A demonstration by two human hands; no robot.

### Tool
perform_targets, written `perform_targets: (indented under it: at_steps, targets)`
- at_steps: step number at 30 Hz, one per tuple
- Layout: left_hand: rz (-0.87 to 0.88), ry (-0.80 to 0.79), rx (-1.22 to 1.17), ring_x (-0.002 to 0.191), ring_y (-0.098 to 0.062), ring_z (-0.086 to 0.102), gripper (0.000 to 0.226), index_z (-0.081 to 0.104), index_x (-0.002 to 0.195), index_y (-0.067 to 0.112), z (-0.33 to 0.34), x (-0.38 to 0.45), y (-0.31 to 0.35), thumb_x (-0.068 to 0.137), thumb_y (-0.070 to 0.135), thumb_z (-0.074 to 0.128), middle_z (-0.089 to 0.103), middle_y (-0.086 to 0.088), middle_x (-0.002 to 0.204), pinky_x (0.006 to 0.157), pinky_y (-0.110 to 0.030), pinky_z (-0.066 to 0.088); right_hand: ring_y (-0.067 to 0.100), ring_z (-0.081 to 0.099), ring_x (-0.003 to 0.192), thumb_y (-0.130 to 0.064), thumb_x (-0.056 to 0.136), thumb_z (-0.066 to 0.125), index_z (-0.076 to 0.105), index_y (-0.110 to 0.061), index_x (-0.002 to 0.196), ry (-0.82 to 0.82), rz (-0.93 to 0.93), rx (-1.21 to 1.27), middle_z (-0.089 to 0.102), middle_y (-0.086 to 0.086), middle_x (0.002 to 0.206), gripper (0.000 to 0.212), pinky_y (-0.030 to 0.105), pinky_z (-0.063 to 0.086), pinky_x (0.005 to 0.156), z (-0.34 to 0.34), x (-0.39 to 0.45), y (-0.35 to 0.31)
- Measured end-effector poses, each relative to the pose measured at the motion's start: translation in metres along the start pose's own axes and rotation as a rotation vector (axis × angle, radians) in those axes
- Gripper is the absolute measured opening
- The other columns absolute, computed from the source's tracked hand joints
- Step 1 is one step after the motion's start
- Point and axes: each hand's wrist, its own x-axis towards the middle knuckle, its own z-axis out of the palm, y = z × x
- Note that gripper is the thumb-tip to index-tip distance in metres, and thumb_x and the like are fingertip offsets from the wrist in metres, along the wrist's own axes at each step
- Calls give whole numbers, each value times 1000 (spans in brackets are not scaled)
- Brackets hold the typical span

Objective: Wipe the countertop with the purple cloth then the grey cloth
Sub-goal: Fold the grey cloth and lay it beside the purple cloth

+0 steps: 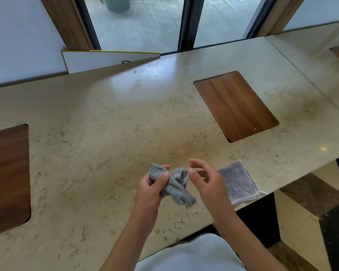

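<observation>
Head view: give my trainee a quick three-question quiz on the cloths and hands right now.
1. True or false: the purple cloth lies flat at the countertop edge.
2. Which hand grips the grey cloth: A left hand, B right hand, C neither?
3. Fill in: the wooden inset lies ___ the hands.

Key: 1 true; 2 A; 3 beyond.

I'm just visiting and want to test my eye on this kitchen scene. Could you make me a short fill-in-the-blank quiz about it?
1. The left hand grips the bunched ____ cloth.
2. The purple cloth lies flat by the countertop's near edge, to the ____ of the hands.
3. The right hand has its fingers ____.
4. The panels set into the countertop are made of ____.

Missing words: grey; right; open; wood
</observation>
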Motion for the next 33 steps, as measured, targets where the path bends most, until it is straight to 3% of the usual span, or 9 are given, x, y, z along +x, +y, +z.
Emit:
perform_targets:
  at_steps: [3, 8, 13, 17, 20, 23, 25, 29, 33]
  targets:
    - [8, -21, -80, 85, -27, 70, 38, 63, 115, -1, 29, 2, -6, 84, 20, 68, 72, -16, 96, 74, -33, 60, 27, 70, 111, -47, 90, 69, 68, -19, 122, -203, 256, 314, 74, 8, 119, 43, 37, 59, 88, -30, 14, 9]
    - [19, 10, -45, 83, -26, 71, 39, 66, 109, -4, 95, 13, -28, 81, 22, 69, 74, -15, 92, 75, -37, 59, 41, 72, 104, -11, 92, 66, 70, 5, 113, -252, 306, 638, 73, 28, 112, 27, 46, 60, 88, -98, 35, 23]
    - [-12, 83, 40, 72, -22, 73, 36, 68, 99, 0, 175, 20, -62, 77, 27, 73, 77, -10, 83, 60, -30, 58, 32, 74, 96, -9, 105, 53, 68, 1, 107, -197, 313, 596, 75, 20, 101, 19, 42, 61, 83, -197, 70, 41]
    - [-119, 154, -63, 98, -40, 73, 43, 69, 110, -3, 235, 23, -86, 78, 25, 74, 75, -25, 107, 79, -48, 62, 32, 73, 105, -17, 107, 52, 68, -6, 114, -159, 329, 564, 74, 18, 112, 21, 43, 61, 87, -264, 93, 58]
    - [-133, 187, -164, 107, -40, 69, 47, 63, 121, -9, 270, 29, -102, 83, 19, 67, 70, -28, 119, 90, -52, 59, 29, 74, 98, -24, 107, 53, 67, -6, 117, -197, 317, 564, 75, 15, 107, 25, 40, 62, 79, -297, 104, 72]
    - [-158, 187, -219, 95, -30, 73, 36, 62, 123, -4, 291, 40, -123, 93, 16, 61, 73, -23, 116, 73, -40, 62, 27, 72, 72, -30, 102, 62, 67, -2, 112, -298, 379, 345, 75, 20, 92, 30, 32, 55, 57, -316, 110, 92]
    - [-268, 271, -256, 77, -22, 76, 19, 65, 113, 4, 302, 47, -141, 99, 15, 58, 79, -12, 94, 58, -31, 62, 26, 69, 59, -25, 100, 66, 67, 7, 108, -296, 537, 234, 75, 21, 84, 33, 28, 49, 49, -322, 111, 115]
    - [-368, 360, -196, 68, -23, 72, 19, 66, 112, 4, 316, 53, -176, 100, 14, 54, 78, -11, 89, 49, -29, 57, 38, 74, 94, -31, 94, 73, 68, 5, 117, -190, 854, 375, 76, 24, 106, 43, 39, 56, 76, -329, 107, 161]
    - [-361, 366, -98, 67, -23, 70, 8, 56, 105, 1, 321, 62, -195, 98, 3, 54, 69, -20, 97, 48, -29, 56, 25, 69, 69, -5, 94, 71, 66, 6, 119, -206, 890, 368, 74, 17, 94, 27, 26, 56, 49, -336, 109, 169]
